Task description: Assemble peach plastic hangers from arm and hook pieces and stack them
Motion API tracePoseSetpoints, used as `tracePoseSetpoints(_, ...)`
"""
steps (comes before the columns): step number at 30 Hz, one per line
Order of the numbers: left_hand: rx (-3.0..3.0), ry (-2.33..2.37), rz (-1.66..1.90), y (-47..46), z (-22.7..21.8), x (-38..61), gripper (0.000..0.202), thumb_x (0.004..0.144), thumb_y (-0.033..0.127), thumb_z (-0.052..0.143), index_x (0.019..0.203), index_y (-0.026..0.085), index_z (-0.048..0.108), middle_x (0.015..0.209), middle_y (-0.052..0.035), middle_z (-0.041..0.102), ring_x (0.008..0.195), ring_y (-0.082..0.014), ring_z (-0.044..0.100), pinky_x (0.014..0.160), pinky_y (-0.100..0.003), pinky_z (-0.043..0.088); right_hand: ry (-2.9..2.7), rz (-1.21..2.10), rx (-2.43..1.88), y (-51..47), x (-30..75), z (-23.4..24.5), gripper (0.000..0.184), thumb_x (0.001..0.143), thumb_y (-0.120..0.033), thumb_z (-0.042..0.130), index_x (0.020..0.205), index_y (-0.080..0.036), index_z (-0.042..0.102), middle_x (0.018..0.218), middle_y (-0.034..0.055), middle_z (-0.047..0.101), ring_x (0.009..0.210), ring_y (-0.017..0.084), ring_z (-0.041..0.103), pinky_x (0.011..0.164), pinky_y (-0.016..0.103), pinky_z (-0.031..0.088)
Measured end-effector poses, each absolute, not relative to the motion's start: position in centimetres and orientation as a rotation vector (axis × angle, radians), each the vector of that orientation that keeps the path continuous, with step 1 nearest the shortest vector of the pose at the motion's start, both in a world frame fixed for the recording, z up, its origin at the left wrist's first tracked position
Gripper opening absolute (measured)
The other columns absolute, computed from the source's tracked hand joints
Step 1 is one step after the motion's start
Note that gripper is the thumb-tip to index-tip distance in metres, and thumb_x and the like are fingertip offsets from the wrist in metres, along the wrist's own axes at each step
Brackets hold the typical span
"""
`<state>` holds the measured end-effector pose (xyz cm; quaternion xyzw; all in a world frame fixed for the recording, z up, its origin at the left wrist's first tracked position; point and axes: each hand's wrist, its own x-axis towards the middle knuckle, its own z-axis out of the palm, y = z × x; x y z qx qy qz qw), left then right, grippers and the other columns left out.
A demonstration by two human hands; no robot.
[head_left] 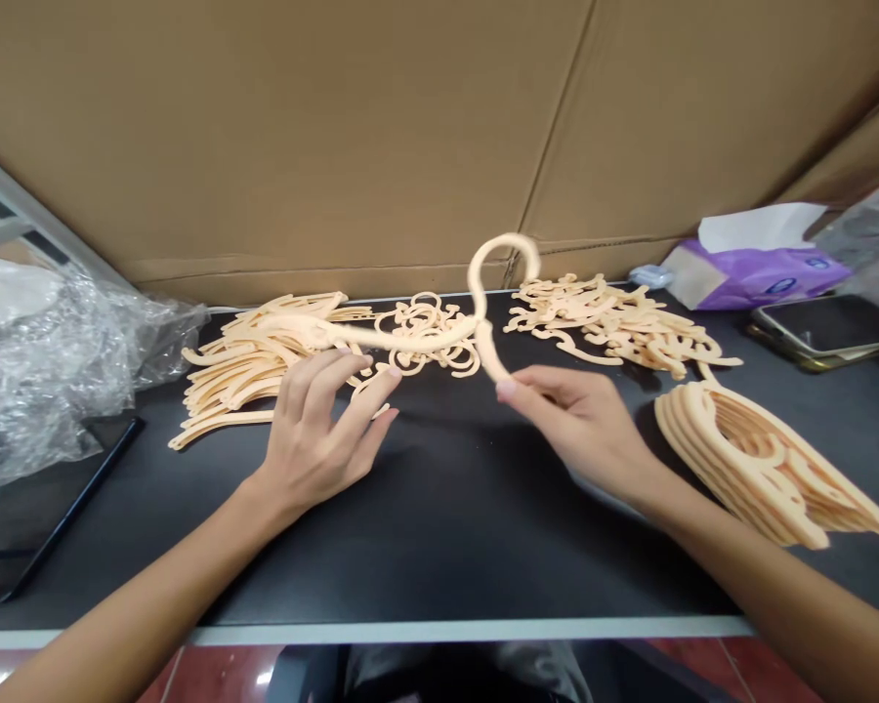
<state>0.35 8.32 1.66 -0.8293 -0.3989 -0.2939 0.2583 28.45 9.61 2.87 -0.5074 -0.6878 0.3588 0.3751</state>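
Over the dark table, my right hand (586,425) pinches the near arm of a cream plastic clothes hanger (410,340). Its hook curves upward, and its other arm reaches left above the piles. My left hand (329,425) is just below that arm, fingers apart and nothing held in them; whether a fingertip touches the hanger I cannot tell. Behind my left hand lies a pile of curved hanger arms (234,376). Loose hooks (429,317) lie in the middle. A heap of small wavy cream pieces (607,317) is at the right, beyond my right hand.
A stack of hangers (747,459) lies at the right, beside my forearm. Behind it are a phone (835,327) and a purple tissue pack (762,273). Clear plastic wrap (65,361) and a dark tablet-like device (44,517) occupy the left. Cardboard (337,137) stands along the back.
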Motion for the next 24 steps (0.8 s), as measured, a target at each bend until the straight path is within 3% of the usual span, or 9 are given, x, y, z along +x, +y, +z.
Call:
tracePoseSetpoints(7, -2.146, -1.532, -1.097, 9.7, 1.5, 0.2, 0.045, 0.088, 0.036, 0.067, 0.129, 0.023, 0.054, 0.116, -0.0108, 0.064, 0.112, -0.0311, 0.060, 0.100, -0.049, 0.047, -1.660, 0.768, -1.299, 10.0, 30.0, 5.0, 0.036, 0.085, -0.051, 0.063, 0.068, -0.020, 0.066, 0.055, -0.0028, 0.043, 0.054, 0.011, 0.036, 0.051, 0.026, 0.026)
tracePoseSetpoints(12, -2.103, -1.835, -1.507, 10.9, 1.3, -0.3, 0.034, 0.095, 0.045, 0.056, 0.121, 0.022, 0.057, 0.112, -0.0075, 0.068, 0.105, -0.0238, 0.065, 0.095, -0.042, 0.053, -1.847, 0.764, -1.292, 9.5, 30.3, 5.2, 0.040, 0.086, -0.055, 0.061, 0.066, -0.020, 0.065, 0.059, -0.0012, 0.046, 0.058, 0.012, 0.037, 0.052, 0.027, 0.026)
tracePoseSetpoints(16, -2.183, -1.787, -1.635, 10.7, 1.5, -0.2, 0.040, 0.098, 0.044, 0.051, 0.130, 0.021, 0.051, 0.113, -0.0080, 0.068, 0.106, -0.0221, 0.066, 0.093, -0.039, 0.055, -1.922, 0.750, -1.290, 9.6, 30.2, 4.8, 0.044, 0.089, -0.054, 0.058, 0.062, -0.019, 0.059, 0.058, -0.0017, 0.042, 0.057, 0.011, 0.035, 0.052, 0.026, 0.025)
tracePoseSetpoints(18, -2.251, -1.760, -1.569, 10.4, 1.7, -0.2, 0.047, 0.096, 0.043, 0.055, 0.135, 0.019, 0.047, 0.110, -0.0078, 0.068, 0.101, -0.0220, 0.067, 0.091, -0.039, 0.055, -1.936, 0.746, -1.306, 9.7, 30.2, 4.6, 0.042, 0.088, -0.054, 0.059, 0.065, -0.019, 0.064, 0.059, -0.0019, 0.046, 0.056, 0.011, 0.036, 0.051, 0.026, 0.025)
tracePoseSetpoints(21, -2.436, -1.621, -1.220, 10.0, 2.0, 0.0, 0.052, 0.084, 0.047, 0.070, 0.126, 0.019, 0.057, 0.108, -0.0076, 0.070, 0.098, -0.0247, 0.067, 0.090, -0.041, 0.053, -1.963, 0.827, -1.313, 9.5, 30.0, 4.4, 0.038, 0.088, -0.052, 0.060, 0.073, -0.019, 0.071, 0.062, -0.0016, 0.054, 0.056, 0.010, 0.040, 0.051, 0.025, 0.028)
tracePoseSetpoints(24, -2.720, -1.294, -0.791, 9.5, 1.9, 0.6, 0.036, 0.084, 0.046, 0.072, 0.109, 0.019, 0.067, 0.103, -0.0074, 0.072, 0.095, -0.0247, 0.064, 0.089, -0.041, 0.050, -1.999, 0.941, -1.275, 9.1, 29.5, 4.1, 0.035, 0.089, -0.047, 0.060, 0.075, -0.018, 0.072, 0.062, -0.0013, 0.057, 0.057, 0.011, 0.044, 0.052, 0.024, 0.033)
